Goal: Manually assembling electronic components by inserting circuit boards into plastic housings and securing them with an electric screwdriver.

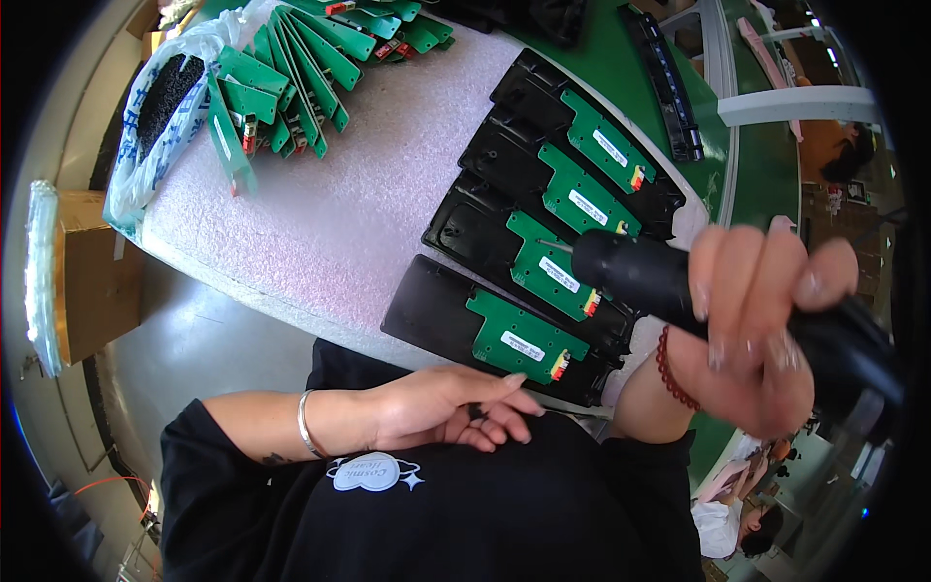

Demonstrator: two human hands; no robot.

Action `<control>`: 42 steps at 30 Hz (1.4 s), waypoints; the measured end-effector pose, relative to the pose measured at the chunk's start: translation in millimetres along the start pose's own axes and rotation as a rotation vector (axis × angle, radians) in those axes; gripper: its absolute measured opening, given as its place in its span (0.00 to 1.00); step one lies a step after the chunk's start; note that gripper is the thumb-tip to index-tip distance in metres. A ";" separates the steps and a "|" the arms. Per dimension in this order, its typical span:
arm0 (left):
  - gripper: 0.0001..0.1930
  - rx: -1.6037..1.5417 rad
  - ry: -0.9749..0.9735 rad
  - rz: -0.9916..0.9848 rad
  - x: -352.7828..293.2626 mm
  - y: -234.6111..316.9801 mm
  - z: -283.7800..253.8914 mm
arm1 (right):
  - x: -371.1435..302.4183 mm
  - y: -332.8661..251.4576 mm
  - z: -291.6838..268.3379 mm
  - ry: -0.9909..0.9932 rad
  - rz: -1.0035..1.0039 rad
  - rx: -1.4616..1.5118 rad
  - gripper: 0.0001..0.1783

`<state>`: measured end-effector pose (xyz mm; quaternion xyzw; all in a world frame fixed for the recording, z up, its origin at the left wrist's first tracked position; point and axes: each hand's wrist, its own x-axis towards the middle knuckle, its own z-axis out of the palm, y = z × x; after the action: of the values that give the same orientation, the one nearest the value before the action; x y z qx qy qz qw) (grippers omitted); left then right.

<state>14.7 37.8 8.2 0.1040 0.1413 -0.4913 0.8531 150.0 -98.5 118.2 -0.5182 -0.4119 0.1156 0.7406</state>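
Observation:
My right hand (761,310) grips a black electric screwdriver (635,267), its body lying across the picture and its thin bit pointing left. The bit's tip is over a green circuit board (531,254) set in a black plastic housing (470,221); whether it touches cannot be told. Nearer to me, another housing (427,301) holds a green board (495,325) with a white label and a red-and-yellow connector. Close to my body, my left hand (461,407) is palm up with fingers curled around something small and dark, too small to name.
Two more housings with boards (601,141) continue the row at the far side. Loose green boards (291,82) are heaped at the far left, beside a plastic bag (179,116) of tiny black pieces. All rest on a pale foam sheet (320,223). A long black part (664,87) lies beyond.

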 end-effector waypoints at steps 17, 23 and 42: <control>0.18 0.017 0.112 -0.033 9.1 -6.7 -4.3 | 13.7 50.2 -9.5 0.076 0.043 -0.038 0.15; 0.16 0.139 0.098 0.199 -10.6 10.3 12.2 | 16.6 49.4 -4.1 0.066 0.119 -0.086 0.14; 0.17 0.076 0.149 0.352 -5.4 26.7 24.2 | 12.5 -5.7 -3.1 -0.069 0.043 0.094 0.15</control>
<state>38.6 47.7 33.8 0.1952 0.1651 -0.3302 0.9086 158.7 -95.6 128.9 -0.4871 -0.4202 0.1686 0.7468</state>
